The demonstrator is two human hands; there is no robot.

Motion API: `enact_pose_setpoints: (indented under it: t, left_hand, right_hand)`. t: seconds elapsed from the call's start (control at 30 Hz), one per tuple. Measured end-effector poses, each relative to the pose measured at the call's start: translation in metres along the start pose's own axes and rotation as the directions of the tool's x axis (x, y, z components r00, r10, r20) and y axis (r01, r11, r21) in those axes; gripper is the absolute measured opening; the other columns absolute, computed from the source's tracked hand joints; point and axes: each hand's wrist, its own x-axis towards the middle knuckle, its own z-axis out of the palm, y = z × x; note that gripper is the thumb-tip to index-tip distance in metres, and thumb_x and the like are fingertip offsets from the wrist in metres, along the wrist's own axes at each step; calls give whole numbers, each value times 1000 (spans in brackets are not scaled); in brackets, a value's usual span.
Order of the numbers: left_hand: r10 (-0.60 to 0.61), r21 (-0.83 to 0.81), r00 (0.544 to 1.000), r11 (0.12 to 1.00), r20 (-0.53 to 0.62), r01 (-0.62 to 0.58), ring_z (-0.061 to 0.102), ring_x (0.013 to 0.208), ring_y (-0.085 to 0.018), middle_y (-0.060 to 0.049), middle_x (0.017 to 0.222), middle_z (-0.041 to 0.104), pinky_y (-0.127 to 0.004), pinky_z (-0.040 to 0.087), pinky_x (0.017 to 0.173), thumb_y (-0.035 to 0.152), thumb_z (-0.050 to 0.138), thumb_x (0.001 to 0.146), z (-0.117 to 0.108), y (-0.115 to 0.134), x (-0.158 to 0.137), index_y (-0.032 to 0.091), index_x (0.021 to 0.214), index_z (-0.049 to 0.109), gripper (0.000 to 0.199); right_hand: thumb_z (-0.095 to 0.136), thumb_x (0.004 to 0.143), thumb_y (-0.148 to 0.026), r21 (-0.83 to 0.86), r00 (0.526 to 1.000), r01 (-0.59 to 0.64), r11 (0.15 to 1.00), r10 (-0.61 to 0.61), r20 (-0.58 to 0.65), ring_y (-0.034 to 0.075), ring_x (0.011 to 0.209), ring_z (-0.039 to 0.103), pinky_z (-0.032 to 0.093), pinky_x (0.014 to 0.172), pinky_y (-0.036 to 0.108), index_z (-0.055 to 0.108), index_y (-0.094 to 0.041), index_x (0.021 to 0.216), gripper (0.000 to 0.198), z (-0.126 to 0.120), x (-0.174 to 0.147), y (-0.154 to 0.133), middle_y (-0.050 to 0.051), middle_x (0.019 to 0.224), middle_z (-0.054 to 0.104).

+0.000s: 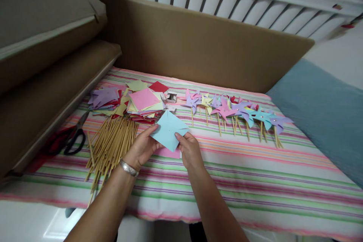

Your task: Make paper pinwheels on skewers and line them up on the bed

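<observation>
A light blue paper square (168, 130), with slits running in from its corners, is held up between both hands. My left hand (144, 144), with a silver bracelet at the wrist, pinches its left edge. At the right corner, my right hand (189, 146) grips it with the thumb on top. Below the square lies a pink sheet of paper (168, 152), partly hidden. Just behind stands a stack of coloured paper squares (145, 100). To the left of my left hand is a heap of thin wooden sticks (113, 147).
Finished paper pinwheels on sticks (224, 109) lie in a row on the right of the striped cloth (255, 174). Black-handled scissors (74, 140) rest at left, beside stacked brown cushions (56, 60). A small box (171, 97) stands behind the stack. A brown panel (181, 41) borders the back.
</observation>
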Motion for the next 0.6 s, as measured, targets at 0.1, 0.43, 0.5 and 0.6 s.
enact_pose_setpoints:
  t: [0.1,0.43,0.5,0.6]
  left_hand:
    - [-17,78,999,997,44,14,64,69,-18,-7,78,70,-32,54,63,35,52,82,-4,10,-3,11,87,68,29]
    - [-18,431,1000,902,-24,27,63,65,-17,-8,80,72,-27,47,59,35,75,61,-14,8,-3,13,85,71,33]
    - [-15,488,1000,872,-16,21,64,68,-19,-9,82,72,-29,48,63,30,79,56,-15,4,-3,12,87,71,37]
    - [45,495,998,869,-42,-18,65,74,-22,-9,85,73,-32,49,69,24,82,48,-16,1,-1,12,90,70,45]
  right_hand:
    - [76,59,-26,-41,998,-29,999,31,49,19,71,62,48,69,32,69,-18,85,29,-7,3,-6,3,80,72]
    - [74,61,-26,-338,960,9,941,86,266,16,67,61,48,64,30,68,-18,83,24,-14,3,-16,1,78,70]
    - [72,63,-26,-402,945,34,915,101,312,16,65,60,47,62,29,67,-18,83,22,-16,5,-16,1,75,69]
    - [68,67,-26,-473,943,95,876,73,324,15,64,59,47,60,29,65,-18,86,21,-17,8,-15,1,74,66]
